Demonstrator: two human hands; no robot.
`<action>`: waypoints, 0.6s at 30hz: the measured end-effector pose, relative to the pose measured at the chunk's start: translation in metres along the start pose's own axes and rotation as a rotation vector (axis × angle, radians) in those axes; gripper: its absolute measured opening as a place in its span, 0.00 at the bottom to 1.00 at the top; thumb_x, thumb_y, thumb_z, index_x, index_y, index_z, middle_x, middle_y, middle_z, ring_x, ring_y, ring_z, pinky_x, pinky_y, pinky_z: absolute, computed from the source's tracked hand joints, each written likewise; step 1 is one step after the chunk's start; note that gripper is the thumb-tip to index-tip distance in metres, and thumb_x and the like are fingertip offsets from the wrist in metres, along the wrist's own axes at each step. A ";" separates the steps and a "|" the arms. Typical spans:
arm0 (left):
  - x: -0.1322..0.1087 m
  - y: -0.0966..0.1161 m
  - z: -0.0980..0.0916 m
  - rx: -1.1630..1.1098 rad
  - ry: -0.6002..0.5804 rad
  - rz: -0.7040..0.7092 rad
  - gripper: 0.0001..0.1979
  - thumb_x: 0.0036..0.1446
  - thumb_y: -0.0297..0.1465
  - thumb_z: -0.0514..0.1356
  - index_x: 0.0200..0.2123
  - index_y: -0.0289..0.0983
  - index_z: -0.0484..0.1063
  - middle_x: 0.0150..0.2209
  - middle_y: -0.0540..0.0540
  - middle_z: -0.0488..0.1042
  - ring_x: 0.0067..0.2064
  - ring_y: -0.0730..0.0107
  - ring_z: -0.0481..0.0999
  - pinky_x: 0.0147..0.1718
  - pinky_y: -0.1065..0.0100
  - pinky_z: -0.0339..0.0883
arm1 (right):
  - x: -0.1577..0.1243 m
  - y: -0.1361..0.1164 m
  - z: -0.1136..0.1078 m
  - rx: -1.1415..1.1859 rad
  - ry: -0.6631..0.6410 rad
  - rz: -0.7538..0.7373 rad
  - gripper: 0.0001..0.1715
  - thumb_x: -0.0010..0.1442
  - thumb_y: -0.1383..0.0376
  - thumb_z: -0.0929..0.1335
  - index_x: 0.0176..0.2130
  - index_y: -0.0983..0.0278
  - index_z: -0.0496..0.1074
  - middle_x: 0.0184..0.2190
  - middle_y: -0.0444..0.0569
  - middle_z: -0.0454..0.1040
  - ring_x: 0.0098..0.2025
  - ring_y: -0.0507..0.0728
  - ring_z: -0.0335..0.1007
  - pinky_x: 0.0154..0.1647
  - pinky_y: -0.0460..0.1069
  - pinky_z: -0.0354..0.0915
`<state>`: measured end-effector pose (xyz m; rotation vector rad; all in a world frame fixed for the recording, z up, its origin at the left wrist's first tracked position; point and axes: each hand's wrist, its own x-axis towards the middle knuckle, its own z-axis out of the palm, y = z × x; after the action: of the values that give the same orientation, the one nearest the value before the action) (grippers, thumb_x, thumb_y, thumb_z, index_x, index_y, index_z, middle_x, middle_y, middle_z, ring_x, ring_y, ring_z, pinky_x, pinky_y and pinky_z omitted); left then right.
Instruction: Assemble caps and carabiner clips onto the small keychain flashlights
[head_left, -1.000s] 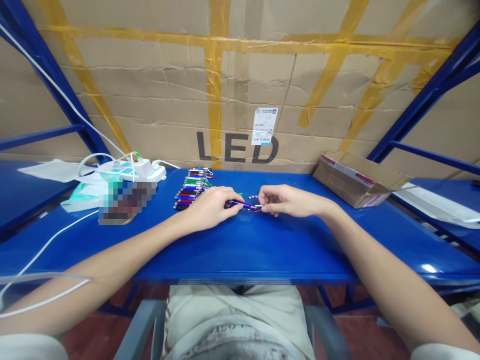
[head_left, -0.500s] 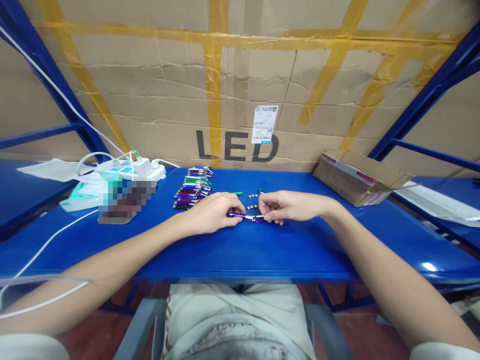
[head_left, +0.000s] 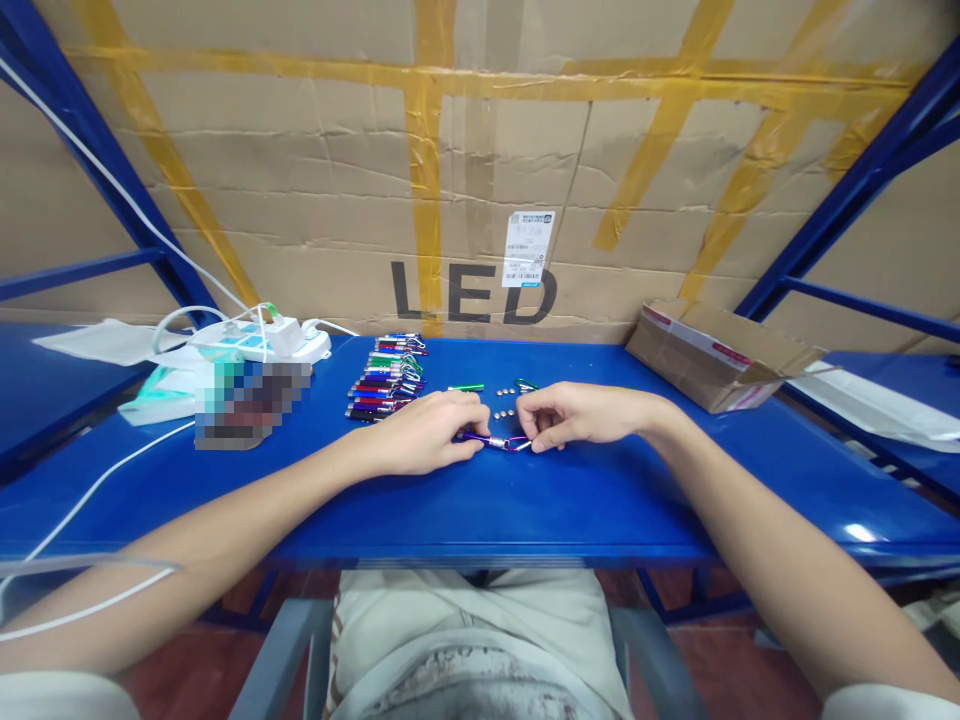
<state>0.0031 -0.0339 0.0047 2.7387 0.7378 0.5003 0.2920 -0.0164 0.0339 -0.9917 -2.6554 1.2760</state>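
Note:
My left hand (head_left: 442, 432) is closed around the body of a small purple keychain flashlight (head_left: 497, 442), low over the blue table. At the flashlight's right end, a purple carabiner clip (head_left: 517, 443) is pinched between the thumb and fingers of my right hand (head_left: 559, 418). Just behind the hands lie several small silver button cells (head_left: 504, 413), a green tube (head_left: 468, 387) and a green carabiner piece (head_left: 527, 385). To the left of my left hand, several finished-looking flashlights (head_left: 386, 375) in various colours lie in a column, clips pointing right.
An open cardboard box (head_left: 720, 360) stands at the back right of the blue table (head_left: 495, 510). On the left are a white power strip (head_left: 292, 345) with cables, a pale green packet (head_left: 161, 390) and a blurred-out item. A large taped carton (head_left: 300, 180) rises behind.
Both hands stay nearly in place. The flashlight's clip end has dipped slightly and the clip has turned, showing its loop. More of the green tube shows behind my left hand.

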 end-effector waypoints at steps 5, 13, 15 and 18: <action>0.000 0.002 0.000 -0.020 0.013 0.016 0.04 0.67 0.25 0.64 0.41 0.40 0.77 0.43 0.47 0.81 0.48 0.57 0.81 0.49 0.60 0.72 | 0.000 -0.001 0.000 0.001 0.007 0.007 0.22 0.65 0.48 0.75 0.39 0.64 0.74 0.29 0.42 0.73 0.31 0.53 0.68 0.33 0.48 0.62; 0.001 0.001 -0.001 -0.016 0.023 0.001 0.08 0.62 0.22 0.64 0.39 0.41 0.77 0.42 0.48 0.81 0.47 0.57 0.81 0.47 0.62 0.72 | 0.000 -0.001 0.000 -0.004 0.007 0.009 0.22 0.65 0.48 0.75 0.38 0.64 0.74 0.30 0.43 0.74 0.31 0.53 0.68 0.33 0.48 0.62; 0.001 0.002 -0.001 -0.022 0.014 -0.007 0.09 0.61 0.21 0.64 0.40 0.41 0.77 0.42 0.48 0.81 0.47 0.58 0.81 0.47 0.62 0.72 | -0.001 -0.002 0.000 -0.005 0.000 0.003 0.22 0.66 0.48 0.74 0.39 0.64 0.74 0.30 0.43 0.73 0.31 0.53 0.67 0.33 0.48 0.62; 0.001 0.003 -0.003 -0.030 -0.006 -0.023 0.10 0.61 0.21 0.63 0.42 0.41 0.77 0.43 0.48 0.81 0.48 0.58 0.81 0.47 0.62 0.72 | -0.002 -0.003 0.000 -0.014 -0.002 0.006 0.21 0.67 0.49 0.73 0.39 0.64 0.74 0.29 0.42 0.72 0.30 0.52 0.66 0.32 0.47 0.61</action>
<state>0.0038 -0.0359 0.0087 2.6991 0.7536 0.4935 0.2916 -0.0187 0.0366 -1.0020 -2.6686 1.2615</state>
